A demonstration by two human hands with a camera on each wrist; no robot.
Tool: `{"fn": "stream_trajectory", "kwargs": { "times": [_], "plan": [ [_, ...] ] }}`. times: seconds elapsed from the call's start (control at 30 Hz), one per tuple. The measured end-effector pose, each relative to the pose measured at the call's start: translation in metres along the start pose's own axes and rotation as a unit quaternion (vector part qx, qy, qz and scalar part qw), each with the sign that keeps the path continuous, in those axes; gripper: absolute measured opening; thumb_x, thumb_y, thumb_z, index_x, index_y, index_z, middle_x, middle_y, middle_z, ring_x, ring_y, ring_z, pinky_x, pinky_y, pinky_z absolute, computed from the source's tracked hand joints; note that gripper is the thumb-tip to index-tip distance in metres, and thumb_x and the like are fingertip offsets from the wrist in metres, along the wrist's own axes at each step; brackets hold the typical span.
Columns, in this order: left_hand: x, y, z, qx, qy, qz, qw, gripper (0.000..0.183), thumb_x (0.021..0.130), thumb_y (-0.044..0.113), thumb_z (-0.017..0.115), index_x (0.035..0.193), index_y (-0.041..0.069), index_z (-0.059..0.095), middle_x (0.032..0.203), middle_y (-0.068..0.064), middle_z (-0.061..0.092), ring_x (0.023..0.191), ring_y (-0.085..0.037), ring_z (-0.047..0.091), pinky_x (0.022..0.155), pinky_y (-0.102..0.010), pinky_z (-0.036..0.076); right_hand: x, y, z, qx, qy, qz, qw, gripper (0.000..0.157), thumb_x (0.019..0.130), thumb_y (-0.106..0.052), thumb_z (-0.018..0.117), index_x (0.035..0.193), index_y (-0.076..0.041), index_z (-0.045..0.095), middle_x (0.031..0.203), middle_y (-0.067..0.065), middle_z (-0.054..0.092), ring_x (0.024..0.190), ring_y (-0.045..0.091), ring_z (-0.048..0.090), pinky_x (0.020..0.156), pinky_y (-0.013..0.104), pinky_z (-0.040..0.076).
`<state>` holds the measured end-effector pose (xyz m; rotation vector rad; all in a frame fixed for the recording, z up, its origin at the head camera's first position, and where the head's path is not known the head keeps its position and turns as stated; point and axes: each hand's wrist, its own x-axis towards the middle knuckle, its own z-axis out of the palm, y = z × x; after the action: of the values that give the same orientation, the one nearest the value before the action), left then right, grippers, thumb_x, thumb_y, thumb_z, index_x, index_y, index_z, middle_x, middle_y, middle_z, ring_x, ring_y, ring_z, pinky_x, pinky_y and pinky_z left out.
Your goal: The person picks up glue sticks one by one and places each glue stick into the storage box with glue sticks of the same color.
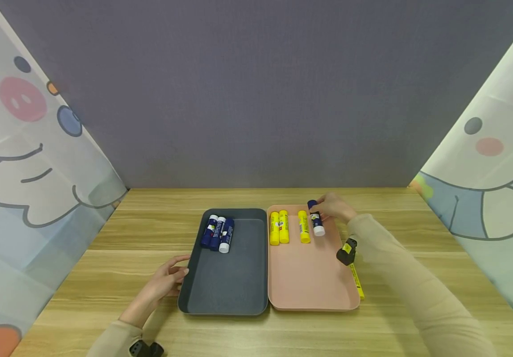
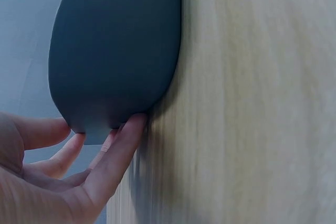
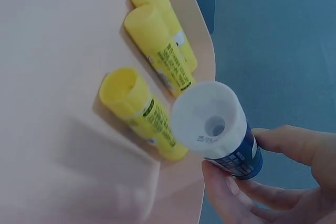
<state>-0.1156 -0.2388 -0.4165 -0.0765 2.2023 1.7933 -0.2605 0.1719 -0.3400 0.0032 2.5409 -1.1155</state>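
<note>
My right hand (image 1: 334,207) pinches a dark blue glue stick (image 1: 316,223) with a white end, between thumb and fingers, over the far right part of the pink tray (image 1: 310,277). In the right wrist view the glue stick's hollow white end (image 3: 207,119) faces the camera. Beside it several yellow glue sticks (image 3: 144,114) lie in the pink tray. My left hand (image 1: 164,282) touches the left side of the dark grey tray (image 1: 229,287), its fingertips (image 2: 136,121) against the outer wall. Several dark blue glue sticks (image 1: 215,234) lie at that tray's far left.
Both trays stand side by side on a wooden table (image 1: 118,258). A yellow stick-shaped item (image 1: 357,282) lies along the pink tray's right outer side, partly hidden. A grey panel (image 1: 256,99) rises behind the table, with cartoon-printed sheets (image 1: 475,198) at both sides.
</note>
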Motion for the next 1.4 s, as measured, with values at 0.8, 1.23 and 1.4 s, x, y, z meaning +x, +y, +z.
{"fn": "stream_trajectory", "kwargs": {
  "times": [0.8, 1.23, 1.4],
  "plan": [
    [0.001, 0.000, 0.002, -0.005, 0.005, -0.007, 0.9999, 0.046, 0.091, 0.008, 0.046, 0.133, -0.002, 0.029, 0.103, -0.014, 0.054, 0.073, -0.017, 0.057, 0.061, -0.036, 0.050, 0.011, -0.032, 0.036, 0.055, -0.033, -0.006, 0.998, 0.044, 0.086, -0.014, 0.057, 0.122, 0.009, 0.044, 0.114, 0.024, 0.052, 0.095, 0.033, 0.057, 0.078, 0.039, 0.048],
    [0.001, 0.001, 0.001, -0.009, -0.008, -0.002, 0.9999, 0.048, 0.091, 0.008, 0.045, 0.133, -0.004, 0.027, 0.109, -0.020, 0.051, 0.076, -0.019, 0.059, 0.062, -0.037, 0.051, 0.012, -0.058, 0.066, 0.078, -0.042, -0.034, 0.995, 0.033, 0.085, -0.008, 0.057, 0.112, 0.010, 0.053, 0.107, 0.025, 0.055, 0.088, 0.033, 0.060, 0.077, 0.042, 0.048],
    [0.001, 0.001, 0.001, -0.008, -0.004, -0.002, 1.0000, 0.048, 0.091, 0.008, 0.045, 0.133, -0.004, 0.027, 0.108, -0.021, 0.051, 0.076, -0.019, 0.059, 0.063, -0.038, 0.051, 0.011, -0.068, 0.077, 0.097, -0.050, -0.033, 0.993, 0.038, 0.085, -0.008, 0.058, 0.117, 0.010, 0.049, 0.110, 0.025, 0.054, 0.089, 0.033, 0.060, 0.075, 0.040, 0.049]
  ]
}}
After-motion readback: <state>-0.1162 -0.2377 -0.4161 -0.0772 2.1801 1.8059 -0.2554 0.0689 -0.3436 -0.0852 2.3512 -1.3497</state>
